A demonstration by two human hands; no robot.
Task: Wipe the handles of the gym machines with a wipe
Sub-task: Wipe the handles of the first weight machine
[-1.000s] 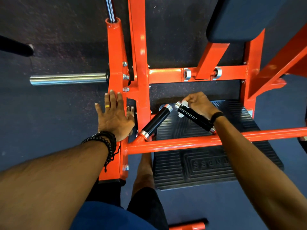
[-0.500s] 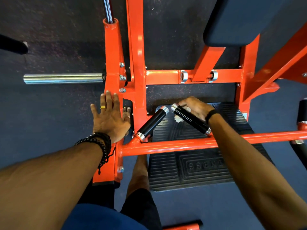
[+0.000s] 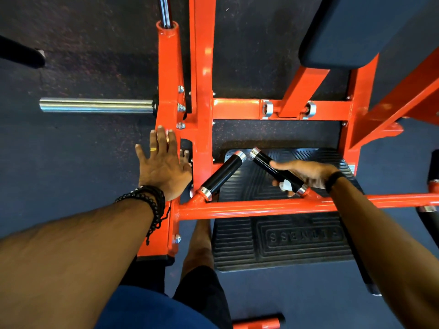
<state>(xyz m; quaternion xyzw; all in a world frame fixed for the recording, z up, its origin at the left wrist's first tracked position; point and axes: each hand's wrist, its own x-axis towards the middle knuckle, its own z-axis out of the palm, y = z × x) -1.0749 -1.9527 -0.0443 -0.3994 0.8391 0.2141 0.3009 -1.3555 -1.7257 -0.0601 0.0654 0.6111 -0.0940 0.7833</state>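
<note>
Two black handles with chrome end rings angle up from the orange crossbar (image 3: 249,206) of a gym machine. My right hand (image 3: 306,174) wraps the right handle (image 3: 263,161) near its lower end, with a white wipe (image 3: 285,185) pressed between fingers and grip; the thumb lies along the handle. The left handle (image 3: 222,175) stands bare. My left hand (image 3: 164,162) rests flat, fingers straight, on the orange upright post (image 3: 167,74) to the left of the handles.
A black ribbed foot plate (image 3: 280,243) lies under the handles. A chrome weight peg (image 3: 95,105) sticks out left of the post. A dark pad (image 3: 361,29) hangs at the upper right. Another black handle (image 3: 433,169) shows at the right edge. My leg (image 3: 199,252) is below the crossbar.
My right hand slid with the wipe from the top end of the right handle down to its lower end near the crossbar. My left hand stayed on the post.
</note>
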